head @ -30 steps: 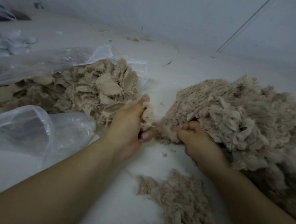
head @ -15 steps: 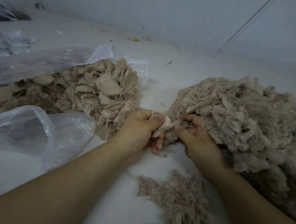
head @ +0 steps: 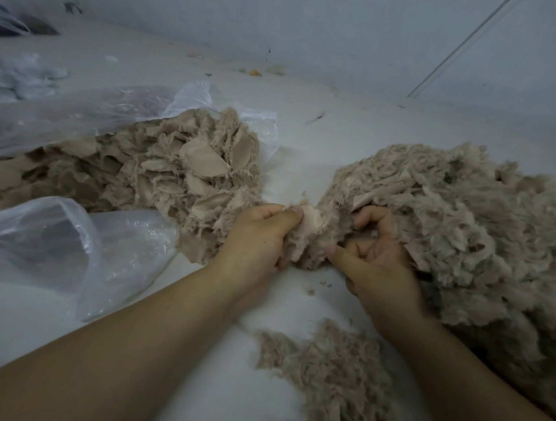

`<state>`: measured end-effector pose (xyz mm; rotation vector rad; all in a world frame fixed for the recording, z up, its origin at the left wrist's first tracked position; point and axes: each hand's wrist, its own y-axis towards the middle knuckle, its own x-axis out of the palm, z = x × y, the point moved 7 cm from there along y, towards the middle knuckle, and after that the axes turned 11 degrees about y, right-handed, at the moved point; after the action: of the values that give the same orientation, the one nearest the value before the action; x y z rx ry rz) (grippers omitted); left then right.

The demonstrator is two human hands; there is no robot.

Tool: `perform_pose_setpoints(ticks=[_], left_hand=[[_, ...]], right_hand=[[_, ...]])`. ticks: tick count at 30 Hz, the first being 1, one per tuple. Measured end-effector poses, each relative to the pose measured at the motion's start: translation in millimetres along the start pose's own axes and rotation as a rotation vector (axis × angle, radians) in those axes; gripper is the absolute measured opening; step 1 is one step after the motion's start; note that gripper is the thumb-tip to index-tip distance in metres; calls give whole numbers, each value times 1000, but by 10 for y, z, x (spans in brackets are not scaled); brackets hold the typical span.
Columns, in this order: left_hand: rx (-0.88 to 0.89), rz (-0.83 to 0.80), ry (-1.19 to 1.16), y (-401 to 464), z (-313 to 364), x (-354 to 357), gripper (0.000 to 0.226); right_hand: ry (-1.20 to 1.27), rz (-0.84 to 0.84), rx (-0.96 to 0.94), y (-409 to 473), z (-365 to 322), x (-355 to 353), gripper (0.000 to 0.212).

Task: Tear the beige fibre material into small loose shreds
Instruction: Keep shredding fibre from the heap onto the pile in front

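The left hand (head: 262, 238) pinches a pale piece (head: 307, 231) of fibre between thumb and fingers. The right hand (head: 374, 257) lies just beside it, fingers curled, palm showing; whether it grips the piece's far edge I cannot tell. To tear well, I judge both hands should grip close together and pull apart in short tugs, taking little each time. Left of the hands, flat untorn flakes (head: 182, 170) spill from a clear bag (head: 75, 248). On the right, a fluffy heap (head: 463, 220) of shreds rests on the tabletop (head: 323, 125).
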<state>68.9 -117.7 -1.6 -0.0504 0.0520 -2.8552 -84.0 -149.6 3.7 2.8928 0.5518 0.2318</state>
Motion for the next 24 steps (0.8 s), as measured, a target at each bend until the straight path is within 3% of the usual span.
perform_pose_setpoints(ticks=[2, 6, 10, 13, 16, 24], left_hand=[[5, -25, -13, -7, 16, 16, 33], [52, -119, 27, -70, 31, 122, 33], [41, -193, 209, -108, 45, 155, 9], [25, -247, 366, -109, 63, 131, 11], [26, -292, 356, -121, 96, 147, 17], [188, -125, 355, -104, 148, 171, 33]], right_hand=[[37, -85, 45, -26, -11, 101, 18], [138, -266, 97, -84, -65, 293, 24], [52, -144, 180, -54, 49, 164, 26], [39, -91, 232, -50, 108, 101, 22], [15, -111, 214, -44, 80, 117, 28], [27, -222, 115, -71, -44, 231, 34]])
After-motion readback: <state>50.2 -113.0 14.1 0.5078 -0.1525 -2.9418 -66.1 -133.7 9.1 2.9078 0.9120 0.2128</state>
